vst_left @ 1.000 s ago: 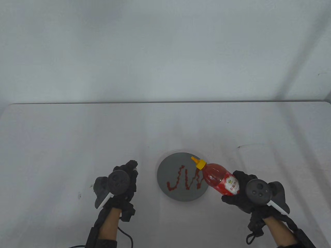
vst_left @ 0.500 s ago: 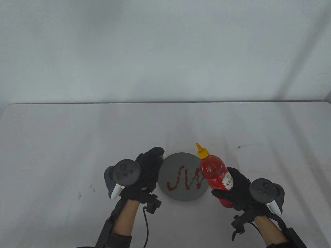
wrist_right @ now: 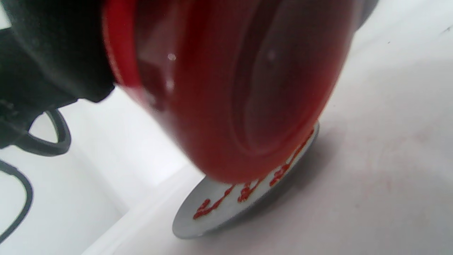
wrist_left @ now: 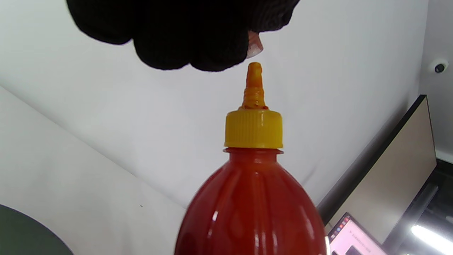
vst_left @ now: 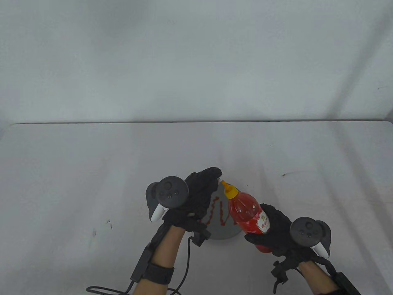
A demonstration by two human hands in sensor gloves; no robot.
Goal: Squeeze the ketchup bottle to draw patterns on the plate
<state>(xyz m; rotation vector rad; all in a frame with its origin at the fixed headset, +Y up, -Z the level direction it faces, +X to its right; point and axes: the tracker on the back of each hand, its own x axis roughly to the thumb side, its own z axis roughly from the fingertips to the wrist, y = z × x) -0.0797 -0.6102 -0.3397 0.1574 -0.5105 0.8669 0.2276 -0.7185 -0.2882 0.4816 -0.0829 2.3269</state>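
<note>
My right hand point(vst_left: 271, 229) grips the lower body of the red ketchup bottle point(vst_left: 245, 212), which is tilted with its yellow cap point(vst_left: 231, 191) pointing up and to the left. My left hand point(vst_left: 216, 176) hovers just off the nozzle tip point(wrist_left: 254, 83), its curled fingertips point(wrist_left: 191, 42) pinching a small pale piece point(wrist_left: 255, 44) that looks like a nozzle cap. The grey plate point(vst_left: 222, 234) lies under both hands and is mostly hidden. It carries a red zigzag of ketchup point(vst_left: 219, 212). The right wrist view shows the bottle's base point(wrist_right: 230, 88) above the plate point(wrist_right: 198, 223).
A black cable point(vst_left: 184, 270) trails from my left wrist toward the near edge. Small dark specks point(vst_left: 109, 222) mark the white table. The table's far edge point(vst_left: 196, 123) meets a plain wall. A screen point(wrist_left: 354, 237) glows at the left wrist view's lower right.
My left hand has moved right and forward, from beside the plate to the nozzle. The bottle swung upright from its pouring tilt, then leaned left toward that hand.
</note>
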